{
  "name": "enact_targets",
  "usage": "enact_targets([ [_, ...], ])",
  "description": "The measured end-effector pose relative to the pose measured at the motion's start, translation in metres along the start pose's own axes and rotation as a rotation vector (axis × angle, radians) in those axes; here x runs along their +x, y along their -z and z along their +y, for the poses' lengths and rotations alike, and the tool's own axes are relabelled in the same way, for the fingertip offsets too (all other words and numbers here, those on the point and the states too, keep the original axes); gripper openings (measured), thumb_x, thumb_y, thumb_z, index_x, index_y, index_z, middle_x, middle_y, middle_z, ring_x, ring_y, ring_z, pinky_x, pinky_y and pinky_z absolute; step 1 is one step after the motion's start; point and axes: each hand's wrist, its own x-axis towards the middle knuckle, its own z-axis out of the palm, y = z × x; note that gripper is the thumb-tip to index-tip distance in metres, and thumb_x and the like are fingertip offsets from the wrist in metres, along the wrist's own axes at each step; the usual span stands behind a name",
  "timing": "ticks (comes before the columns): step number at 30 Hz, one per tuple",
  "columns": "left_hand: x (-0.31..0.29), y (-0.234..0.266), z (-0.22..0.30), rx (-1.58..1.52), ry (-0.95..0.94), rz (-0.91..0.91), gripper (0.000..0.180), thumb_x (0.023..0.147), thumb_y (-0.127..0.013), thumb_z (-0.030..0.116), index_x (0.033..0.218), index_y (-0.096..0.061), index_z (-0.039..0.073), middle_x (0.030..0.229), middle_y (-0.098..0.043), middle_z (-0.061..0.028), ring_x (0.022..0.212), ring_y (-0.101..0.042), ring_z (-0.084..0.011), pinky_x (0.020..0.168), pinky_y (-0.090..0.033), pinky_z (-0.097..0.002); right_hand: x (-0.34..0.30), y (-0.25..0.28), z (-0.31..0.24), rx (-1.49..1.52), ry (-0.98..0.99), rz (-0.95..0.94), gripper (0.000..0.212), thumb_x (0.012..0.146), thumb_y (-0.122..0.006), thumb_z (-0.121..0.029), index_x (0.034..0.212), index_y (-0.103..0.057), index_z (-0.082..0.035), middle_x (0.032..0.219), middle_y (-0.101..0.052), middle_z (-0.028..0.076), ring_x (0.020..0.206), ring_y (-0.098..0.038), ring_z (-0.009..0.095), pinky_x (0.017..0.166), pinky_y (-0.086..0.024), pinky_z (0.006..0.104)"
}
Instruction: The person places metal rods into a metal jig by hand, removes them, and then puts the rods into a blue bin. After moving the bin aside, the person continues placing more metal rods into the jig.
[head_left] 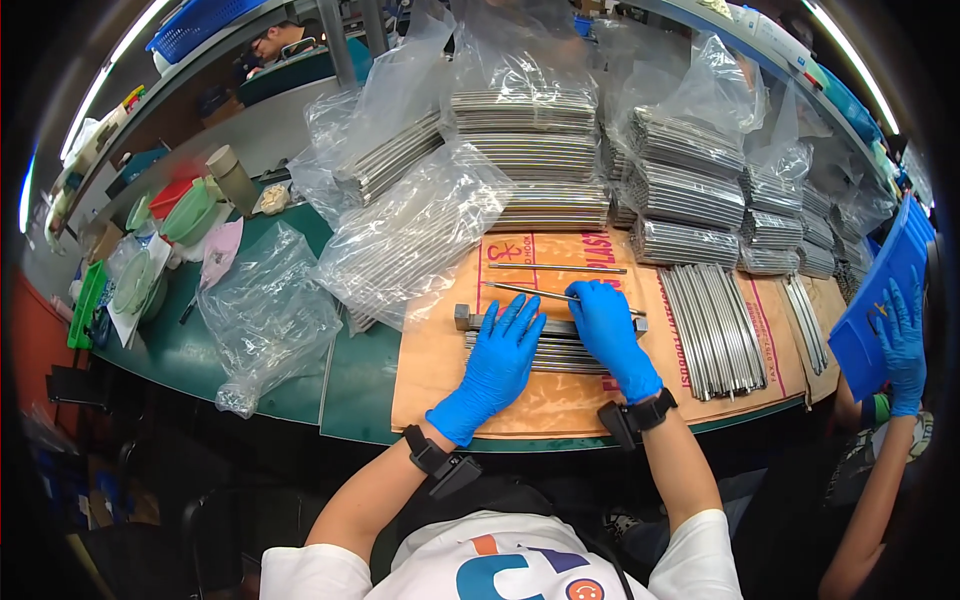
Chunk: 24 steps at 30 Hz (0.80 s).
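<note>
My left hand (pixel 498 368), in a blue glove, lies with fingers stretched out across a dark metal bar with block ends (pixel 463 317) and the metal rods (pixel 555 354) in front of it. My right hand (pixel 608 330), also gloved in blue, is curled over the bar's right part. Its fingers close on a thin metal rod (pixel 525 290) that slants out to the left above the bar; the palm hides part of it. Another single rod (pixel 560 267) lies beyond, on brown printed paper (pixel 440 385).
Bundles of rods (pixel 525 150) in clear plastic are stacked at the back. Loose rods (pixel 712 330) lie to the right. An empty-looking plastic bag (pixel 272 315) and green baskets (pixel 190 212) stand left. At far right another person's gloved hand (pixel 903 345) touches a blue bin (pixel 865 310).
</note>
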Motion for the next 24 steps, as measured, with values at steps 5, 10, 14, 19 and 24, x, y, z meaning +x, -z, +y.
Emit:
enact_targets([
  [5,0.001,-0.006,0.003,0.046,-0.003,-0.075,0.048,0.089,-0.055,0.009,0.135,-0.045,-0.001,0.146,-0.037,-0.0162,0.139,-0.030,-0.0324,0.115,-0.017,-0.0529,-0.028,0.009,-0.015,0.057,0.063,0.053,0.014,0.085,-0.065,-0.020,0.097,-0.068,-0.013,0.085,-0.060,0.005,0.081,-0.057,0.025,0.071,-0.041,0.0390],
  [10,0.003,-0.007,0.004,0.019,0.015,-0.062,0.048,0.088,-0.053,0.011,0.133,-0.047,-0.003,0.144,-0.039,-0.0175,0.138,-0.031,-0.0317,0.114,-0.019,-0.0528,-0.028,0.004,-0.016,0.097,0.062,0.075,0.015,0.084,-0.066,-0.021,0.097,-0.068,-0.013,0.084,-0.060,0.004,0.081,-0.056,0.025,0.071,-0.041,0.0391],
  [14,0.002,-0.008,0.003,0.007,0.017,-0.061,0.047,0.089,-0.054,0.013,0.133,-0.047,-0.002,0.143,-0.041,-0.0164,0.137,-0.032,-0.0309,0.115,-0.018,-0.0517,-0.030,-0.003,-0.015,0.124,0.056,0.063,0.014,0.085,-0.065,-0.021,0.096,-0.068,-0.013,0.085,-0.060,0.004,0.081,-0.056,0.025,0.072,-0.041,0.0389],
  [19,0.004,-0.009,0.003,0.007,0.024,-0.072,0.046,0.090,-0.056,0.014,0.133,-0.047,-0.001,0.142,-0.041,-0.0154,0.135,-0.035,-0.0305,0.115,-0.018,-0.0509,-0.029,-0.006,-0.012,0.112,0.077,0.075,0.014,0.085,-0.064,-0.023,0.095,-0.068,-0.014,0.085,-0.060,0.004,0.081,-0.056,0.025,0.071,-0.043,0.0390],
  [24,0.004,-0.006,0.002,-0.007,0.032,-0.032,0.043,0.088,-0.058,0.013,0.128,-0.051,0.001,0.136,-0.049,-0.0141,0.127,-0.043,-0.0306,0.112,-0.024,-0.0491,-0.023,0.007,-0.015,0.140,0.107,-0.030,0.014,0.086,-0.063,-0.022,0.095,-0.068,-0.013,0.087,-0.062,0.006,0.082,-0.057,0.027,0.070,-0.045,0.0393],
])
